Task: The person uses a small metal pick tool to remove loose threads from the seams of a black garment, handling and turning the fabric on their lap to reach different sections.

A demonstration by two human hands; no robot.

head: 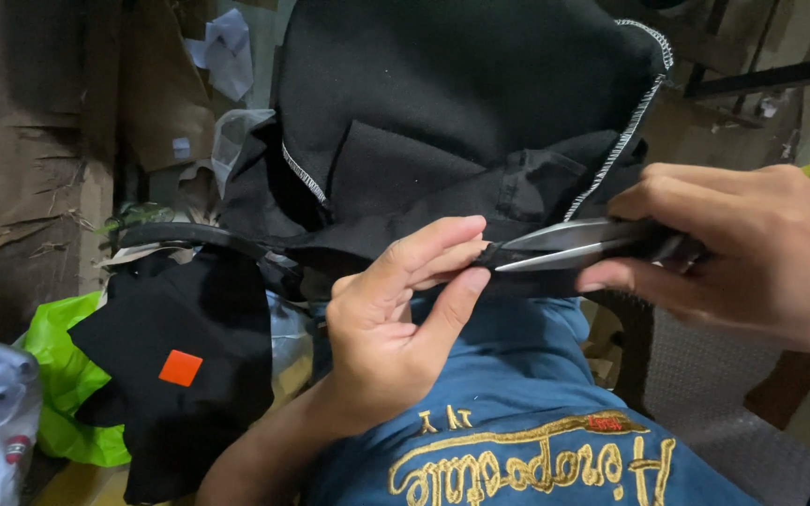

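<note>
My left hand (pixel 405 319) pinches the lower edge of a black garment (pixel 442 122) between thumb and fingers. The garment has white stitched seams and drapes over my lap from above. My right hand (pixel 752 253) holds a pair of small metal thread snips (pixel 564 244), whose pointed blades meet the cloth right at my left fingertips. The blades look nearly closed on the fabric edge. Below my hands lies my blue shirt (pixel 517 422) with gold embroidered lettering.
A pile of black cloth pieces (pixel 180 356), one with an orange square tag, lies at the left over a bright green plastic bag (pixel 63 375). Brown cardboard (pixel 21 141) stands at the far left. A dark metal frame (pixel 771 75) crosses the upper right.
</note>
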